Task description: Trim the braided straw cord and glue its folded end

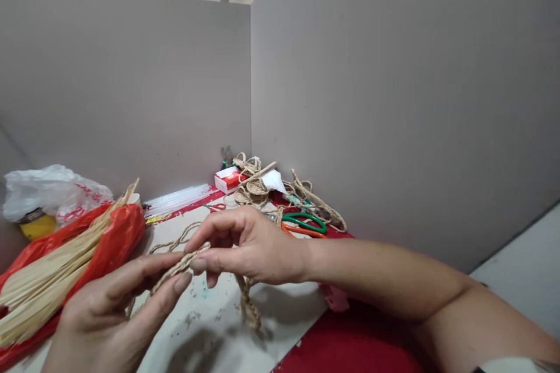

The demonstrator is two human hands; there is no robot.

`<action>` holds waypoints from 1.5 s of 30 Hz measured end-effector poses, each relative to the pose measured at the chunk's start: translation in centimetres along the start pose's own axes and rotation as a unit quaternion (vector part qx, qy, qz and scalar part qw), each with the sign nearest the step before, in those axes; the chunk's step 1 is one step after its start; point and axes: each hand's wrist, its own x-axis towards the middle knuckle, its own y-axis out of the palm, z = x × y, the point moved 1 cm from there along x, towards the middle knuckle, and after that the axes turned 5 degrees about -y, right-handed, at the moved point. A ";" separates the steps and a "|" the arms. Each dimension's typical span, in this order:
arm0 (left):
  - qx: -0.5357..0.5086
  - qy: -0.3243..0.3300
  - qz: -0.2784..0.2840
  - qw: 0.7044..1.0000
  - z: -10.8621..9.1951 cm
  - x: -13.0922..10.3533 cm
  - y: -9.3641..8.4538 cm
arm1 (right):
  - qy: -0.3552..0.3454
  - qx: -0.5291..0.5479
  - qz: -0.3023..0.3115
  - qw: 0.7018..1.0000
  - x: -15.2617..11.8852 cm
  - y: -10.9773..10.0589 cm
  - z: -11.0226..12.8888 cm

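A braided straw cord (pixel 178 268) runs between my two hands above the white board. My left hand (pixel 114 297) pinches it between thumb and fingers from the lower left. From the right, my right hand (pixel 245 247) pinches the same cord close to the left fingertips. Below my right hand hangs a thicker braided end (pixel 248 306), slightly blurred. A loop of thin cord (pixel 175 242) lies behind the hands. My right palm side and some fingers are hidden.
Left, dried straw strips (pixel 56 268) lie in a red plastic bag (pixel 126 233) near a white bag (pixel 48 189). Behind are clear sticks (pixel 179 199), coiled braids (pixel 256 189), a red-and-white box (pixel 228 180) and green-handled scissors (pixel 306 221). Grey partitions (pixel 131 81) enclose the table.
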 end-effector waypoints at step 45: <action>-0.406 -0.214 -0.019 0.888 -0.1 0.5 2.9 | -0.029 0.092 -0.112 0.989 1.1 2.1 -1.8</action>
